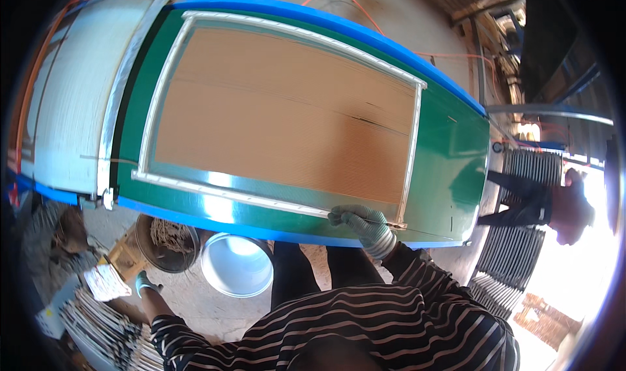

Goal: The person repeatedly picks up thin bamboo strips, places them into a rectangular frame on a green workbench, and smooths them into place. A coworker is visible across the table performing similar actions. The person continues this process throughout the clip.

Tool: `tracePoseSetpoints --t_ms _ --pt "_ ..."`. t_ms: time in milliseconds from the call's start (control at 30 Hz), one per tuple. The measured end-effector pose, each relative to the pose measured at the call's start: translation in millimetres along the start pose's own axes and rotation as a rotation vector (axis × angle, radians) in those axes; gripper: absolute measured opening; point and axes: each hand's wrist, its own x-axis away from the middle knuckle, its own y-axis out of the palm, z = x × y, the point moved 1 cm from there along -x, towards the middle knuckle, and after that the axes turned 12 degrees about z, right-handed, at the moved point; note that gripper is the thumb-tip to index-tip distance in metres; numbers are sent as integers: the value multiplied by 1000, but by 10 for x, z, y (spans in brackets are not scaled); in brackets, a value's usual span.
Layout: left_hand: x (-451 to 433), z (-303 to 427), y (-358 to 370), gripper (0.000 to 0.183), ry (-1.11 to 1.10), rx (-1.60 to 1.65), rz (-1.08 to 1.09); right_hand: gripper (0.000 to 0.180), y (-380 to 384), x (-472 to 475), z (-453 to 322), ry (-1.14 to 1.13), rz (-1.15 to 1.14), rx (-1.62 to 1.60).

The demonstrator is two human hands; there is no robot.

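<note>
My right hand (364, 226), in a striped knit glove, rests with curled fingers at the near rail of a white rectangular frame (234, 193), close to its right corner. A thin dark strand shows by the fingers; whether they grip it or the rail is hidden. Inside the frame, many fine brown strands (274, 112) lie side by side on a pale mesh. A few dark gaps cross them at the right. My left hand (148, 284), also gloved, is down at the lower left, fingers apart from the thumb, beside a white bundle (106, 282). Nothing shows in it.
The frame lies on a green conveyor belt (445, 170) with blue edges. A pale roller section (80, 92) adjoins it at the left. Below stand a white bucket (237, 268), a dark basin (146, 253) of tangled strands and stacked frames (98, 322). Another person (562, 204) stands right, by ribbed racks (511, 253).
</note>
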Motion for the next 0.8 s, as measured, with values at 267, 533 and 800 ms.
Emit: tracePoseSetpoints --t_ms 267,533,800 --pt "1751 925 1112 31 735 200 -515 19 -520 -954 -87 -144 99 -272" --pt "4094 1126 3076 26 1283 -118 -803 22 -1127 -2647 -210 -262 40 -435" --pt "5868 1140 4711 32 1770 -502 -780 24 -1258 -3855 -162 -222 99 -324"
